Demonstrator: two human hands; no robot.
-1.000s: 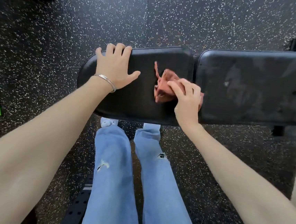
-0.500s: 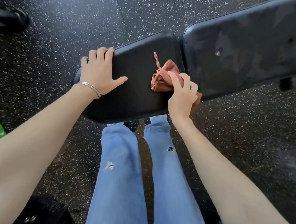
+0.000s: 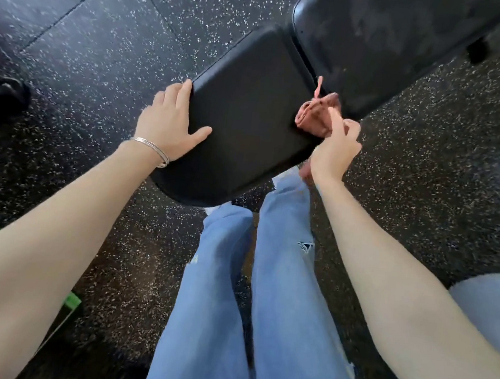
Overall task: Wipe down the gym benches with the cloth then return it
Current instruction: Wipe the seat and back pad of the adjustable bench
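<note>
Pink cloth (image 3: 314, 116) is lying bunched at the right edge of the black seat pad (image 3: 249, 122). Right hand (image 3: 335, 145) is gripping it with curled fingers. Left hand (image 3: 169, 123) is pressing flat, fingers straight, on the pad's left edge.

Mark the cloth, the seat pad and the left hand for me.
cloth (image 3: 310, 118): head view, on the bunched pink fabric.
seat pad (image 3: 248, 128): head view, on the bare middle of its black top.
left hand (image 3: 168, 122): head view, on the back of the hand.
</note>
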